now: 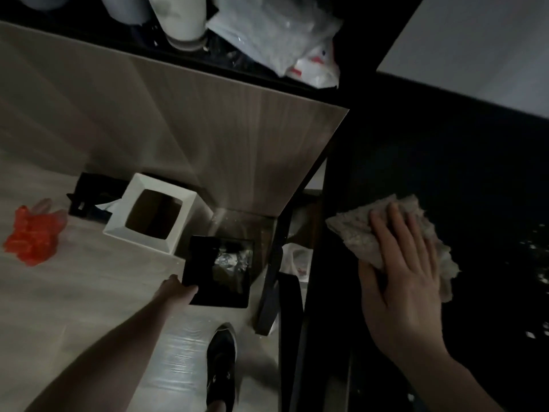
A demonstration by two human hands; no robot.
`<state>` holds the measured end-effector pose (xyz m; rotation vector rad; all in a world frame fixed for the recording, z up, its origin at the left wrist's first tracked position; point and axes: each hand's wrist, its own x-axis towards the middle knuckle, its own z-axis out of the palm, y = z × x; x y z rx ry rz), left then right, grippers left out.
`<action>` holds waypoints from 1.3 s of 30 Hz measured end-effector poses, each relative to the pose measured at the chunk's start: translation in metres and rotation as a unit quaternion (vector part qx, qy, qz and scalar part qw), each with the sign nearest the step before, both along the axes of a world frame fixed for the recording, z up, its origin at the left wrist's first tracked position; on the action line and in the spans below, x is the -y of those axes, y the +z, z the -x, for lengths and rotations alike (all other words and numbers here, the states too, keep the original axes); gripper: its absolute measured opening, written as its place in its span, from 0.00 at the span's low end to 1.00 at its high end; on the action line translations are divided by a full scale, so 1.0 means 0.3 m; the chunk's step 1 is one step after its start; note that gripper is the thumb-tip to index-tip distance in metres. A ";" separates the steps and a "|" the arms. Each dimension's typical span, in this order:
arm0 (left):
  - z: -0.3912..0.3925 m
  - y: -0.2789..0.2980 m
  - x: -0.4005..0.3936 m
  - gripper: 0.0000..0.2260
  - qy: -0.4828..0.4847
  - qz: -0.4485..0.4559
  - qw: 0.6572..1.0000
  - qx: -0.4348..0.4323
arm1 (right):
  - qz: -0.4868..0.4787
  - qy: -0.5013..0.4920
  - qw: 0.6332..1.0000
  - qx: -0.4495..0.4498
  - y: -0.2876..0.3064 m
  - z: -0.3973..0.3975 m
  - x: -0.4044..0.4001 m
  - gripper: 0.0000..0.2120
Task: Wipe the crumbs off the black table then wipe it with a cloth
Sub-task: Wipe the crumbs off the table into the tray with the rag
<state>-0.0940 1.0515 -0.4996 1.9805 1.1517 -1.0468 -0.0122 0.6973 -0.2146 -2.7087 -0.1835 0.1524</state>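
The black table (445,162) fills the right side. Pale crumbs (534,254) lie scattered near its right edge. My right hand (407,281) lies flat, fingers together, pressing a beige fluffy cloth (356,230) onto the table near its left edge. Down at floor level, my left hand (175,288) grips the near-left corner of a small black bin (219,273) with crumpled shiny rubbish inside. The bin sits beside the table's leg (271,281), below the table edge.
A white square bin (154,215) stands on the pale floor left of the black one. An orange plastic bag (32,236) lies at far left. My black shoe (221,361) is below the bin. A wood-grain panel and a shelf with white bags (282,34) are behind.
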 end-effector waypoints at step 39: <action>0.564 0.844 0.156 0.07 0.000 -0.149 0.988 0.039 | -0.207 -0.052 0.972 -0.102 0.300 0.036 0.268 0.23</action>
